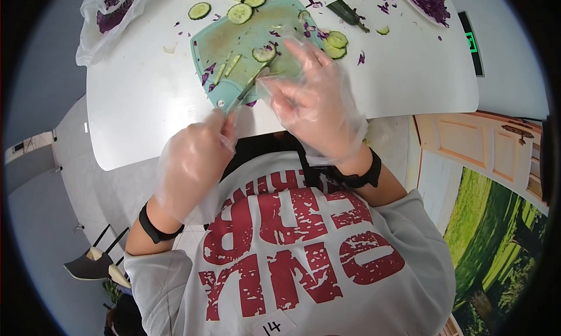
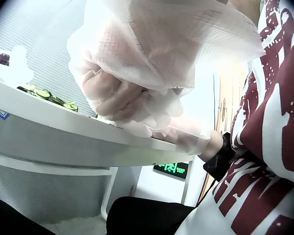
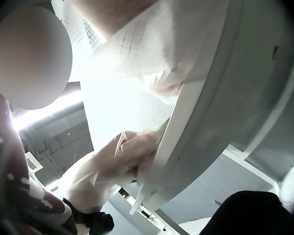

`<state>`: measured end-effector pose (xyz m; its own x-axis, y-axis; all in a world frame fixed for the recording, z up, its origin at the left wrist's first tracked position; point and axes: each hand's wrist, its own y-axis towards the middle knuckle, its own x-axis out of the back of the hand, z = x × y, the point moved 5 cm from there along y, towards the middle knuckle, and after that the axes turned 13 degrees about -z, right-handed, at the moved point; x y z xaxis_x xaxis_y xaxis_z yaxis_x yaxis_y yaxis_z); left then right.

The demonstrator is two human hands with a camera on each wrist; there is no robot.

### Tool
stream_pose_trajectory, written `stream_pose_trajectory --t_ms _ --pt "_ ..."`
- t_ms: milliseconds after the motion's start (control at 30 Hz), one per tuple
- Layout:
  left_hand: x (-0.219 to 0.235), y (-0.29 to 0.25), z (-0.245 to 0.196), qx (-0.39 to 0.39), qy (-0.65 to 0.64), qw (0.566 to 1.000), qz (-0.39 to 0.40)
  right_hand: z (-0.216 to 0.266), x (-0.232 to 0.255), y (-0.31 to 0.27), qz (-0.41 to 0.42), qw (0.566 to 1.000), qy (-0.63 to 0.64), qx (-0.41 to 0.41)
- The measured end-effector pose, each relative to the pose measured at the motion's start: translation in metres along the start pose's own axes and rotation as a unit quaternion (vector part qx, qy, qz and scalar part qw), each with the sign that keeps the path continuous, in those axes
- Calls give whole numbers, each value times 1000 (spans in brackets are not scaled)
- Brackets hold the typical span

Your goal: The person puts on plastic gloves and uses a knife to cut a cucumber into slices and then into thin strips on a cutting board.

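In the head view a green cutting board (image 1: 251,26) lies at the table's edge. The gloved left hand (image 1: 197,155) grips the handle of a knife (image 1: 250,83), its blade slanting up and right over the board. The gloved right hand (image 1: 315,96) is beside the blade, fingers partly bent, index finger extended over the board; whether its fingertips pinch anything is unclear. A cucumber slice (image 1: 264,54) with purple shreds touches the blade tip area. Thin cucumber strips (image 1: 232,65) lie left of it. The left wrist view shows the left hand (image 2: 122,93) with curled fingers.
Cucumber slices (image 1: 199,10) lie around the board, with more slices (image 1: 335,44) at its right. A dark green cucumber piece (image 1: 346,12) is farther right. A plastic bag (image 1: 96,38) holds purple cabbage at the left; a plate of shredded cabbage (image 1: 429,2) stands at the right.
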<state>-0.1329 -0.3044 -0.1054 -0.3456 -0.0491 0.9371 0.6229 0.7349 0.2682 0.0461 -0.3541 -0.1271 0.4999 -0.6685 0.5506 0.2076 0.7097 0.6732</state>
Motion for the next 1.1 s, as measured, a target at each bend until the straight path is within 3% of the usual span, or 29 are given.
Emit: stream_pose_trajectory --t_ms 100,167,500,567,667,767,833,900,967,1033,1100 --pt "5 -7 3 14 -12 1000 -5 0 1 -1 -2 1000 7 -10" --pt "4 -12 10 64 2 997 48 0 0 -2 -7 1000 7 -11" --pt "4 -16 12 49 -16 999 -6 -3 -2 -6 -4 1000 -1 -8" --pt "6 -21 25 111 6 994 7 -1 -1 -5 -7 1000 2 -12" --pt "10 -26 29 122 -28 992 10 3 6 0 -19 1000 -20 11" --pt "11 -26 29 150 -81 985 10 -5 10 -4 -53 997 31 -44" --pt "10 -25 32 156 -75 985 3 -15 11 -7 -72 981 94 -153" --pt "12 -25 35 160 -69 985 -4 -16 9 -10 -80 982 85 -151" --pt "13 -26 43 219 -105 970 11 -16 11 -8 -89 982 78 -149" --pt "12 -30 55 223 -102 969 -3 -6 15 -1 -49 996 26 -64" --pt "14 -33 61 226 -99 969 -16 1 14 1 -56 998 10 -41"
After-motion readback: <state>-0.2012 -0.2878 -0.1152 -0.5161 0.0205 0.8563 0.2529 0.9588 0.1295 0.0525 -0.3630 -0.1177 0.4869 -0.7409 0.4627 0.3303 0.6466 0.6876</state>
